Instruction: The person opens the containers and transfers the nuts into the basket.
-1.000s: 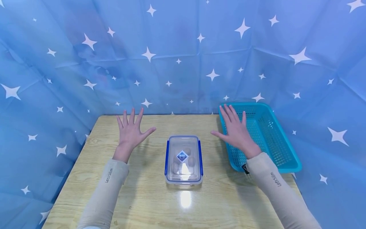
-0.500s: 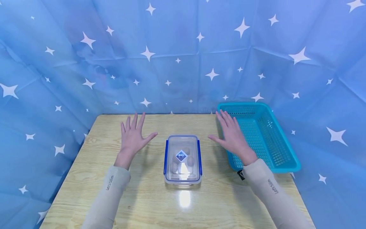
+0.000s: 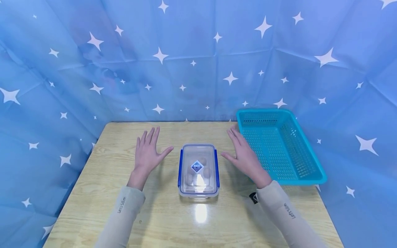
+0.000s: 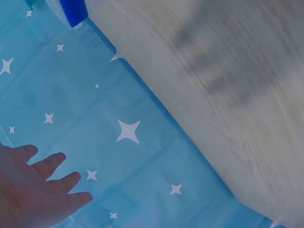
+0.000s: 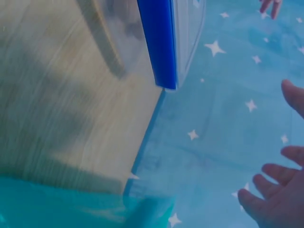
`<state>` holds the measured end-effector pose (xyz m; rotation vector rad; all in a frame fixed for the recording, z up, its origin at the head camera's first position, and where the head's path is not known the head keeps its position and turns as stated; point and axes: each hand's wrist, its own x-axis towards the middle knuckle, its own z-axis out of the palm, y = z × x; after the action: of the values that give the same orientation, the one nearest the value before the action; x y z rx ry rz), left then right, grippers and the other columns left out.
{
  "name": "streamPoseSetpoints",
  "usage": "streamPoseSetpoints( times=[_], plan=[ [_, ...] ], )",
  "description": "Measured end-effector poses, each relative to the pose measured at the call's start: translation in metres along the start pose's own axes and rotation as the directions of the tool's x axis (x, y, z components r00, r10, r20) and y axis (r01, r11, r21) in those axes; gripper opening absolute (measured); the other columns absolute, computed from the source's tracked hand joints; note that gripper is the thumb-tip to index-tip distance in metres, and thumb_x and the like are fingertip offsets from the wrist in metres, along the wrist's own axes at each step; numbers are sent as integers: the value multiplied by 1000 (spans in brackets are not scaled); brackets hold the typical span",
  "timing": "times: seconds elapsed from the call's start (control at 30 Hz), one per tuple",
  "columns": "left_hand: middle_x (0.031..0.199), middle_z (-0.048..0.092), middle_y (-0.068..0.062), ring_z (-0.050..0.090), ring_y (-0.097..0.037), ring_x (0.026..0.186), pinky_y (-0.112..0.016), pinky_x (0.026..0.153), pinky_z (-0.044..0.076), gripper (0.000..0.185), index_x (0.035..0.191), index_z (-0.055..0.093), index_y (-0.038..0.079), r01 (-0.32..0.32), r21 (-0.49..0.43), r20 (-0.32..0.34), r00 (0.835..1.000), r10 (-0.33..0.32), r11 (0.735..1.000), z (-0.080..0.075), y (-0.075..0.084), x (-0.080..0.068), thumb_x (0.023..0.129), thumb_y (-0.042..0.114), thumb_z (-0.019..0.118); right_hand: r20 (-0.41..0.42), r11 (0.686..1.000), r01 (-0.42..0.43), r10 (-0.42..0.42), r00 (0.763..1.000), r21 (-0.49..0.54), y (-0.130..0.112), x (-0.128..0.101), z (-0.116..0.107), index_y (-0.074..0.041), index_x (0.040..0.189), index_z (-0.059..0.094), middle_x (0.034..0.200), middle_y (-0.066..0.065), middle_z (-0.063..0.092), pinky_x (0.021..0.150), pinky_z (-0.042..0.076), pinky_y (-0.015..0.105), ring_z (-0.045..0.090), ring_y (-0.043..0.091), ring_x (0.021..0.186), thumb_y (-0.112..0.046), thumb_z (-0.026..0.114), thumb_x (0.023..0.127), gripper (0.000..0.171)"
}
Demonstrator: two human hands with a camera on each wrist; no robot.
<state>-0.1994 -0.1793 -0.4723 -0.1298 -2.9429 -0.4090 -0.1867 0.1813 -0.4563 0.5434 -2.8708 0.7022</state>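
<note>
Clear box (image 3: 198, 170) sits between flat, empty left hand (image 3: 148, 153) and right hand (image 3: 245, 156); teal basket (image 3: 280, 146) beside.

— What do you have in your right wrist view?

— Your right hand (image 5: 280, 199) sits at the lower right edge, fingers (image 5: 273, 172) spread and straight, holding nothing. Behind it hangs the blue star-patterned cloth (image 5: 213, 123).

— And the box?

— The clear container (image 5: 183, 28) shows at the top, its blue side clasp (image 5: 159, 42) running down over the wooden table (image 5: 61, 114). Your hand is apart from it.

— Anything else?

— A blurred teal basket edge (image 5: 61, 206) along the bottom, and fingertips of your other hand (image 5: 270, 5) at the top right.
</note>
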Motion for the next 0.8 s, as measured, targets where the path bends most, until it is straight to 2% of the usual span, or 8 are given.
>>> streamPoseSetpoints(
  times=[0.23, 0.3, 0.43, 0.6, 0.8],
  plan=[
    [162, 34, -14, 28, -39, 150, -59, 127, 21, 89, 157, 28, 13, -20, -72, -50, 999, 17, 997, 9, 2, -9, 91, 68, 52, -2, 999, -26, 26, 1000, 43, -9, -6, 10, -11, 158, 25, 167, 14, 19, 120, 34, 62, 26, 38, 151, -45, 68, 93, 85],
    [161, 35, -13, 30, -38, 149, -57, 128, 22, 86, 156, 31, 13, -17, -99, -57, 998, 11, 995, 12, 2, -12, 92, 66, 53, 6, 998, -34, 34, 999, 60, -11, -8, 14, -11, 158, 25, 167, 13, 19, 118, 36, 63, 27, 39, 150, -44, 68, 93, 85],
    [160, 38, -11, 37, -38, 146, -56, 124, 31, 83, 155, 33, 15, 6, -142, -61, 998, -15, 990, 18, 3, -20, 92, 63, 56, 19, 994, -49, 47, 999, 97, -14, -13, 24, -14, 158, 26, 167, 12, 18, 115, 39, 63, 30, 40, 149, -39, 70, 92, 84],
    [155, 45, -13, 44, -38, 142, -58, 115, 43, 77, 154, 36, 20, 36, -218, -53, 997, -49, 975, 25, 6, -30, 92, 60, 59, 4, 986, -54, 54, 999, 157, -16, -20, 37, -10, 156, 30, 166, 15, 21, 116, 37, 64, 28, 41, 150, -33, 72, 92, 80],
    [152, 49, -13, 48, -38, 139, -58, 113, 45, 73, 152, 41, 21, 87, -314, -18, 995, -97, 945, 37, 10, -41, 92, 55, 63, 12, 977, -80, 79, 997, 197, -17, -29, 47, -8, 155, 33, 165, 16, 25, 116, 36, 65, 29, 41, 149, -31, 71, 93, 75]
  ],
)
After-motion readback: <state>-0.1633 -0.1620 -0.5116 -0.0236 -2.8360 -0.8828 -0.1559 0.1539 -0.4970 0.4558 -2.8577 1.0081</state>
